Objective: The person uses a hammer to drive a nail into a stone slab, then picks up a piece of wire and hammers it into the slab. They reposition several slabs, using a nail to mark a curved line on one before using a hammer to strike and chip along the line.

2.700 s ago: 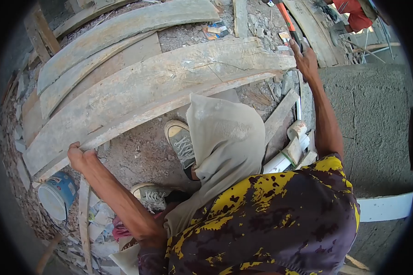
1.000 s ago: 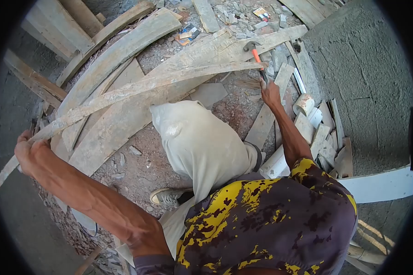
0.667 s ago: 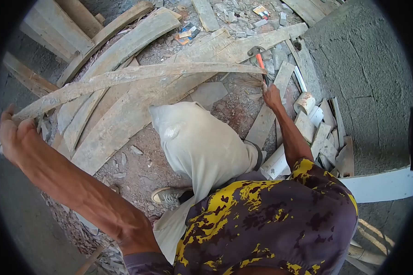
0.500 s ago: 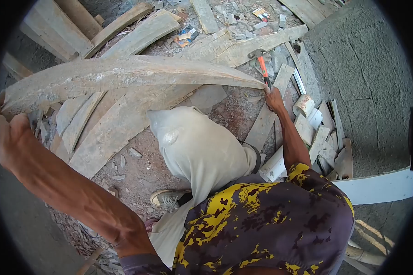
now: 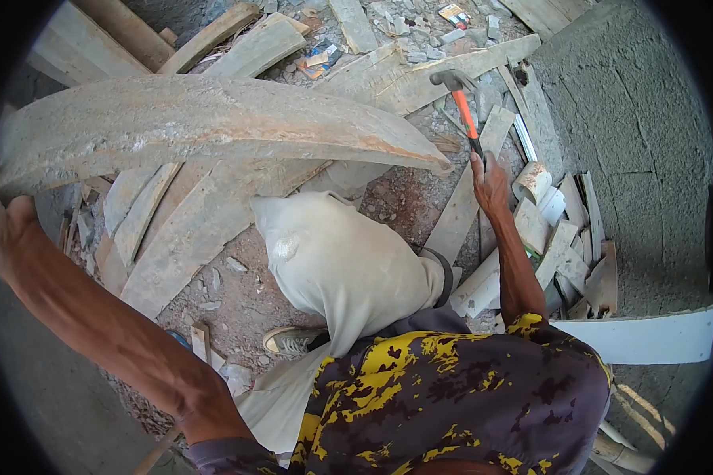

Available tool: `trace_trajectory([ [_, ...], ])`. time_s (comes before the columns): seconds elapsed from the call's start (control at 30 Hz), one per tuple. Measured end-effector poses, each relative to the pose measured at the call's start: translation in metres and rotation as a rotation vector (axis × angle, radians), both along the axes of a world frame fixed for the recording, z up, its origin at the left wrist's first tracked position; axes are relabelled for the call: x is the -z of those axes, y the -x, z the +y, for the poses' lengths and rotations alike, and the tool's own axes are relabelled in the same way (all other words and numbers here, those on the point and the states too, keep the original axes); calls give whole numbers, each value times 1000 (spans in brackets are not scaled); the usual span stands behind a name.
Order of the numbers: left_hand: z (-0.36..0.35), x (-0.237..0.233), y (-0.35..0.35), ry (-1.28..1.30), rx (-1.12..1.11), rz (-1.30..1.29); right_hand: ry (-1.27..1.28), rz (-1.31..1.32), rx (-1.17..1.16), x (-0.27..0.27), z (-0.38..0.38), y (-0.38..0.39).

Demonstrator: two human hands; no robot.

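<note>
At the far left of the head view, my left hand (image 5: 8,226) grips the lower left end of a long, dusty wooden plank (image 5: 214,119). The plank spans in front of my bent knee, and its right end tapers to a tip. My right hand (image 5: 491,180) is closed around the black grip of a claw hammer (image 5: 466,115) with an orange handle, its metal head pointing away from me. A small gap separates the plank's tip from my right hand.
More boards (image 5: 214,229) lie crossed on the rubble-strewn ground. Broken pieces and white pipe offcuts (image 5: 532,182) are heaped to the right, beside a rough cement surface (image 5: 626,134). A white curved strip (image 5: 642,339) lies at the lower right.
My right hand has come off the plank's tip and shifted slightly right with the hammer. The plank has tilted, showing more of its broad face.
</note>
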State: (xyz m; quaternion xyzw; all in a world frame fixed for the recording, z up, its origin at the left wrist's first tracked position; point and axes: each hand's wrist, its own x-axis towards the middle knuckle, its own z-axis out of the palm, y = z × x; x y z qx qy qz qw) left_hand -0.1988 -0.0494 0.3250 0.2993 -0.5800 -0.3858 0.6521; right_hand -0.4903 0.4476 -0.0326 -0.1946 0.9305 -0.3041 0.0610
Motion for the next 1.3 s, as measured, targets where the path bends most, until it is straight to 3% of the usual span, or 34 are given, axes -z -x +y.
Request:
trace_trajectory([
  [0.03, 20, 10, -21, -27, -79, -106, 99, -9, -83, -21, -5, 1],
  [0.1, -60, 38, -84, -62, -154, -208, 171, 44, -172, -29, -11, 19],
  [0.17, -90, 71, -118, -364, -145, 61, 234, 312, -537, -31, -17, 51],
  [0.2, -90, 83, -127, -365, -143, 60, 233, 312, -534, -25, -19, 68],
  [0.27, -87, 107, -144, -605, -182, 145, -337, 366, -685, -6, -15, 95],
  [0.3, -84, 125, -155, -610, -176, 148, -344, 369, -681, 1, -14, 103],
  [0.37, -82, 146, -173, -565, -249, 141, -609, 305, -678, 9, -22, 123],
  [0.4, -70, 139, -180, -699, -163, 238, -554, 271, -646, 3, -16, 119],
  [0.47, -53, 141, -186, -732, -234, 211, -498, 173, -586, -10, -7, 96],
  [0.53, -52, 142, -178, -734, -271, 228, -189, 154, -500, -12, -4, 91],
  [0.57, -51, 142, -178, -751, -260, 226, -198, 145, -497, -5, -4, 88],
  [0.63, -54, 145, -185, -771, -243, 218, -247, 171, -491, 6, -11, 89],
  [0.67, -63, 146, -190, -722, -211, 191, -493, 209, -622, 7, -15, 100],
  [0.77, -67, 130, -197, -629, -84, 250, -520, 191, -602, 5, -18, 113],
  [0.83, -56, 133, -212, -648, -39, 269, -535, 140, -554, -26, -9, 78],
  [0.9, -61, 133, -206, -513, -69, 235, 18, 194, -270, -47, -21, 70],
  [0.93, -59, 130, -202, -519, -66, 221, 167, 274, -169, -42, -25, 67],
  [1.03, -56, 116, -197, -574, 46, 290, 235, 314, -205, -3, -21, 58],
  [1.07, -55, 114, -192, -570, 52, 303, -183, 302, -343, 21, -8, 72],
  [1.17, -43, 93, -176, -527, -54, 213, -335, 255, -502, 33, -4, 83],
  [1.23, -19, 80, -175, -447, -230, 171, -330, 202, -437, 9, -13, 66],
  [1.3, -43, 73, -205, -467, -218, 182, 188, 277, -165, -20, -29, 42],
])
